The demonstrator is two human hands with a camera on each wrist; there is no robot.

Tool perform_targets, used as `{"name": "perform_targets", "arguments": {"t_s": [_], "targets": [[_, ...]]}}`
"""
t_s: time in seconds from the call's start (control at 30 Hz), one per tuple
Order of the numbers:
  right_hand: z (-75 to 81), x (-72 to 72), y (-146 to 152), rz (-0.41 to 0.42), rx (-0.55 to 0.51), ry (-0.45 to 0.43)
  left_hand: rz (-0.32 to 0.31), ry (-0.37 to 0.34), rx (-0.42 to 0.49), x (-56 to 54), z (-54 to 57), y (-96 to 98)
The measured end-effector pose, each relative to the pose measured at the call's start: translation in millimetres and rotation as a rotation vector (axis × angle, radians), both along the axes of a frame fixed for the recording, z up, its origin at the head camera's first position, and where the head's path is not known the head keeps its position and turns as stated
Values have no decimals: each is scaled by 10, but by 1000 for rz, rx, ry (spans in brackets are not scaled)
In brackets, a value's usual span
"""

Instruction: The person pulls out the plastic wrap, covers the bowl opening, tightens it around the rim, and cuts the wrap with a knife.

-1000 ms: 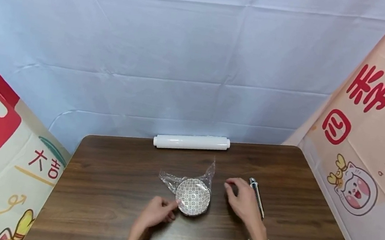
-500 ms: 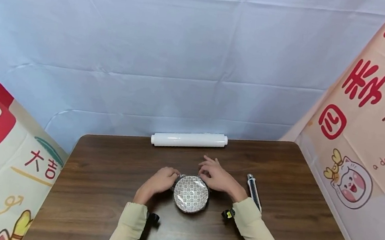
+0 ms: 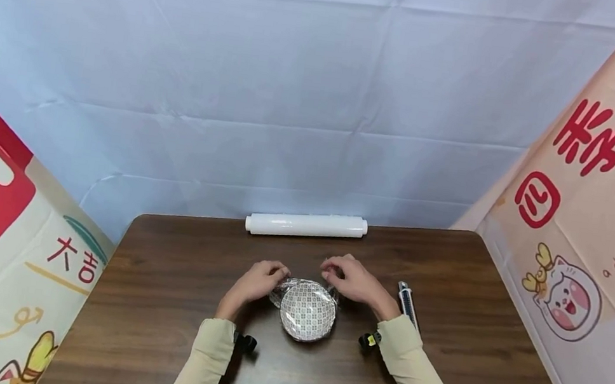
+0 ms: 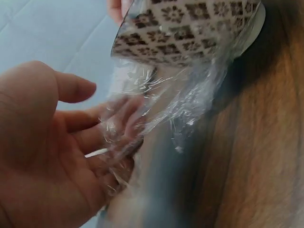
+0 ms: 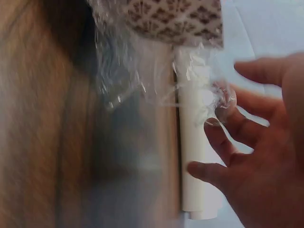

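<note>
A round bowl (image 3: 308,311) with a small brown floral pattern sits on the table, covered in clear cling film. Loose film (image 4: 185,102) hangs crumpled off its far side. My left hand (image 3: 259,280) is at the bowl's far left, its fingers lying behind the film and its thumb (image 4: 76,88) held apart. At the far right, my right hand (image 3: 353,279) has bent, spread fingers with the film's edge (image 5: 221,99) at the fingertips; thumb and fingers do not meet. In both wrist views only part of the bowl's patterned surface shows.
A white roll of cling film (image 3: 306,226) lies along the back edge of the wooden table (image 3: 167,303). A utility knife (image 3: 408,303) lies beside my right forearm. Pale cloth (image 3: 252,83) hangs behind, with printed banners (image 3: 569,262) at the sides.
Both hands have moved from the near left and right of the bowl to its far side. The film corners that stood out there are now gathered near the fingers. The bowl stays put.
</note>
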State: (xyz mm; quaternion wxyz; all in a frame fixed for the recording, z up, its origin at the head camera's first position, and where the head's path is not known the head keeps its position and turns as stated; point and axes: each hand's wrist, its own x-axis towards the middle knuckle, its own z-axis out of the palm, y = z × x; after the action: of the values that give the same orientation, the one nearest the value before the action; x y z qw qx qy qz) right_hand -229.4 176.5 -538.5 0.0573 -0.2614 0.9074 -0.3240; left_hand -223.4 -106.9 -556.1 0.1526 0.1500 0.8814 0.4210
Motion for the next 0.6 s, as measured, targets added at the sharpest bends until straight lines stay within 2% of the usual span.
{"name": "perform_targets", "arguments": {"t_s": [0.1, 0.23, 0.33, 0.47, 0.6], "targets": [[26, -18, 7, 65, 42, 0, -31, -1, -54, -30, 22, 1], [46, -37, 9, 61, 41, -1, -39, -50, -12, -50, 14, 20], [54, -54, -8, 19, 18, 0, -28, -83, 61, -63, -3, 44], [47, -52, -41, -71, -42, -66, 22, -149, 208, -64, -51, 89], [1, -39, -79, -161, -179, -110, 101, -231, 350, -56, -104, 135]]}}
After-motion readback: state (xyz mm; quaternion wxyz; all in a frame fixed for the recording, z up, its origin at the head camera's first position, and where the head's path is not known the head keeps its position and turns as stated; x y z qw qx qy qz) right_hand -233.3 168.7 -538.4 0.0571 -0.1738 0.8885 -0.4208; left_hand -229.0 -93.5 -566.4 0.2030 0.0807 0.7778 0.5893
